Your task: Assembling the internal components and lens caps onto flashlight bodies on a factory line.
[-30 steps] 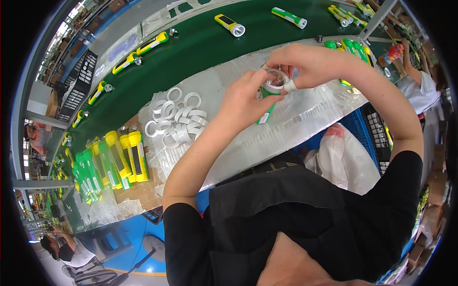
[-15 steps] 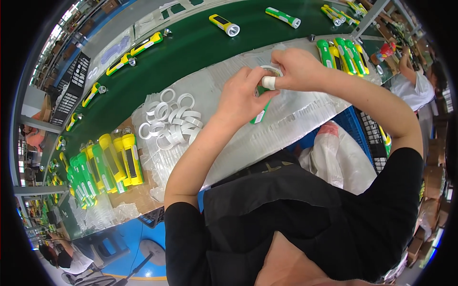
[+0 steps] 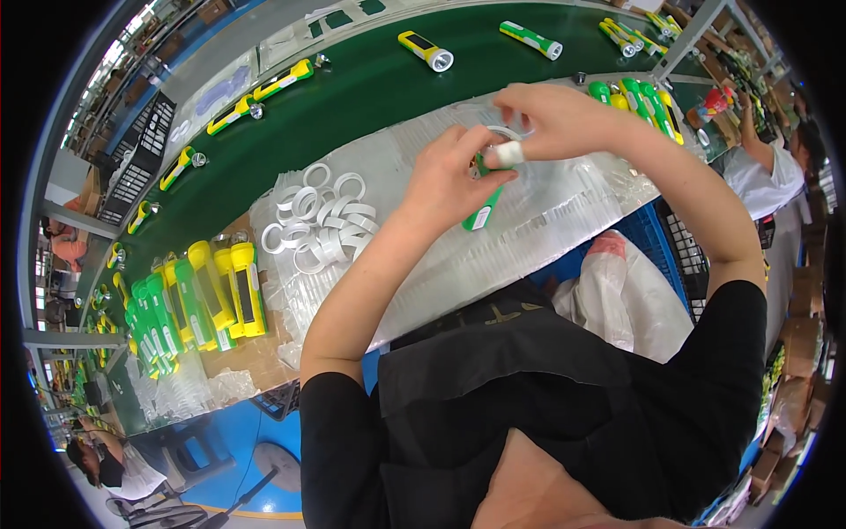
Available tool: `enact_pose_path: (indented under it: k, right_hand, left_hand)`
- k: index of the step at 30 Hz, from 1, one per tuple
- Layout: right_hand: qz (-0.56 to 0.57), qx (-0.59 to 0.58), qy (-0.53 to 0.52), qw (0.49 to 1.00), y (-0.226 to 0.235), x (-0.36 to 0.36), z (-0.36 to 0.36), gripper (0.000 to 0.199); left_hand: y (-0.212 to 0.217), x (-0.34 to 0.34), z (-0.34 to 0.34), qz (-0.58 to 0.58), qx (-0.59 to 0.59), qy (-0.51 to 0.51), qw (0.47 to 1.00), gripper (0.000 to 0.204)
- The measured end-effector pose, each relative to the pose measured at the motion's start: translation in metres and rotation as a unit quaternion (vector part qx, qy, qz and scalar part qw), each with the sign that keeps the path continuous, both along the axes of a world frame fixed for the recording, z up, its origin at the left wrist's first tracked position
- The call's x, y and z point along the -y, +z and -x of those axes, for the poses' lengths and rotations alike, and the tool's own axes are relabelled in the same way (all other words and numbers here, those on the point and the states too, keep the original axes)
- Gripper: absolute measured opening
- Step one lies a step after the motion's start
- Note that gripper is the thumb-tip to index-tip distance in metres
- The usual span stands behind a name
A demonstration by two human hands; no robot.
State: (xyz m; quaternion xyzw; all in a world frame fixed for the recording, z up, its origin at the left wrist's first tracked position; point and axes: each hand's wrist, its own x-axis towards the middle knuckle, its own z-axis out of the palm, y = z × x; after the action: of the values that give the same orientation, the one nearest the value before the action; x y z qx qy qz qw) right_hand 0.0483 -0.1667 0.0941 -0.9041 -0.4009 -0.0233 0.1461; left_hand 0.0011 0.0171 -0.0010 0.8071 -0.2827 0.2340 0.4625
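We grip a slim green plastic flashlight body [image 3: 480,204] in our left hand [image 3: 448,181]; our right hand [image 3: 551,119] pinches its clear ring-shaped front end [image 3: 504,141].

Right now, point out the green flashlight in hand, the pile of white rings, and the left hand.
green flashlight [image 3: 480,212], head view, lower body.
pile of white rings [image 3: 319,219], head view, pile's middle.
left hand [image 3: 454,181], head view, back of hand.

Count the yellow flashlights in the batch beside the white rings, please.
3. They lie side by side on the cardboard: left, middle and right, between the green flashlights and the white rings. Others may be hidden.
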Motion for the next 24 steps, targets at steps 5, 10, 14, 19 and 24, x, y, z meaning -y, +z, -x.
enact_pose_path:
  k: [5, 10, 14, 19, 24]
  right_hand:
    - [0.062, -0.037, -0.021, 0.997, 0.0, -0.008, 0.003, 0.051]
    - [-0.109, -0.108, 0.109, 0.982, -0.013, 0.0, -0.012, 0.046]
    - [0.025, -0.009, -0.001, 1.0, -0.005, -0.011, -0.003, 0.044]
    - [-0.096, -0.093, 0.144, 0.98, -0.007, -0.001, -0.011, 0.046]
    - [0.099, -0.026, -0.065, 0.993, -0.001, -0.016, 0.006, 0.051]
  left_hand:
    - [0.002, -0.002, 0.0, 0.001, -0.009, -0.005, 1.0, 0.037]
    - [0.001, -0.002, -0.001, 0.002, -0.007, -0.007, 1.0, 0.037]
    - [0.004, -0.004, 0.003, -0.025, -0.021, -0.004, 0.999, 0.038]
    - [0.003, -0.006, 0.001, -0.006, -0.014, -0.005, 1.0, 0.036]
    - [0.003, -0.002, 0.001, -0.03, 0.004, 0.029, 0.999, 0.035]
